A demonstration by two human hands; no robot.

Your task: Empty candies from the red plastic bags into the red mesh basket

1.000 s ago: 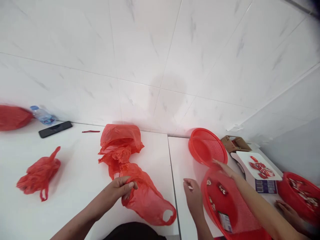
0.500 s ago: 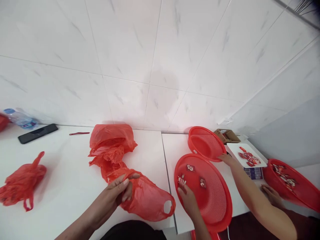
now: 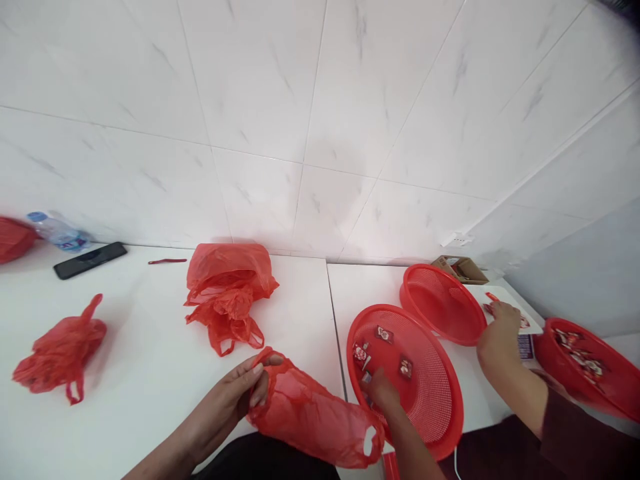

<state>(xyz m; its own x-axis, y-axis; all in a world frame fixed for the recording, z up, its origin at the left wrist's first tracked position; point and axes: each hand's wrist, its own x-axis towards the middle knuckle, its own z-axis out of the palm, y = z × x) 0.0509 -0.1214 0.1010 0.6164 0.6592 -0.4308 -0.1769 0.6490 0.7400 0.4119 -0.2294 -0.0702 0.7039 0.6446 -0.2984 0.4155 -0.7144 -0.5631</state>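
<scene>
My left hand (image 3: 245,387) is closed around the gathered edge of a thin red plastic bag (image 3: 315,420). The bag hangs out to the right, its handle loop lying by the front of the basket. My right hand (image 3: 386,392) reaches down into a red mesh basket (image 3: 453,400), at its left inner side. Small wrapped packets (image 3: 384,334) lie scattered on the basket floor, some of them right at my right fingers. Those fingers are mostly hidden and blurred, so their grip does not show.
A pile of red bags (image 3: 230,280) lies behind my left hand; a knotted, filled red bag (image 3: 65,347) is at left. A phone (image 3: 90,260), bottle (image 3: 60,233) and red strip stand near the wall. At right, a co-worker's hand (image 3: 505,317) touches packets on a white tray, between a second basket (image 3: 443,303) and another holding packets.
The bag in my left hand has come away from the pile and moved right and nearer. My right hand has gone deeper into the basket. The co-worker's hand moved from the back basket to the tray.
</scene>
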